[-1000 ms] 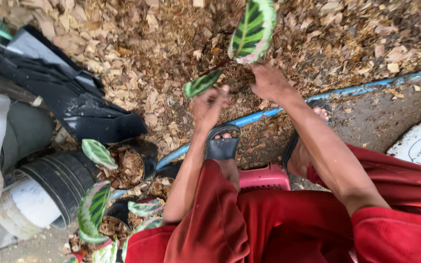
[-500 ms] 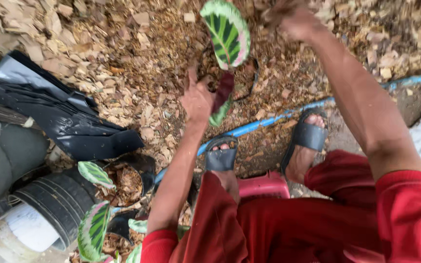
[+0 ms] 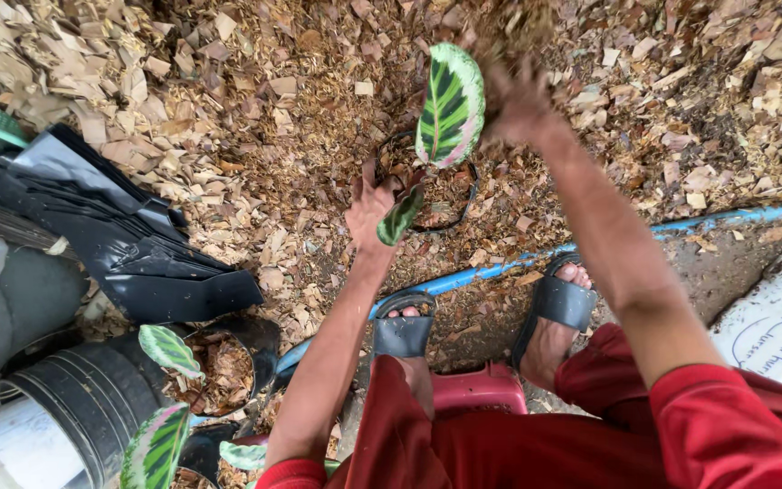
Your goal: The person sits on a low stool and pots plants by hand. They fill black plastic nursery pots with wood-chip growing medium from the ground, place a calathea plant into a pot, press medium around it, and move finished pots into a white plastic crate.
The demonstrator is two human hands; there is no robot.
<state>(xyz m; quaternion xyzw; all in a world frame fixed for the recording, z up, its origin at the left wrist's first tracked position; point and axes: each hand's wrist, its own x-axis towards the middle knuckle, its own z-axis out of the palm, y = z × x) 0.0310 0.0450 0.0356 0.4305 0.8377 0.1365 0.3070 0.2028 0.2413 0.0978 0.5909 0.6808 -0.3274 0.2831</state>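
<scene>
Dry leaf mulch everywhere; left hand [image 3: 368,210] steadies the seedling [image 3: 450,107], right hand [image 3: 519,107] clutches mulch; a careless dump could snap that stem.

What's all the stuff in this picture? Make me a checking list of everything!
Surface: ground covered in dry brown leaf and wood chips.
Job's things: small plant with a striped green leaf standing in a black pot sunk in the chips.
Clutter: stack of black plastic bags; more potted plants; nested black pots.
Hands: left hand steadies the plant's base; right hand raised above it, crumbling chips.
Cables: blue hose across the ground.
Surroundings: red stool, sandalled feet, white crate.
</scene>
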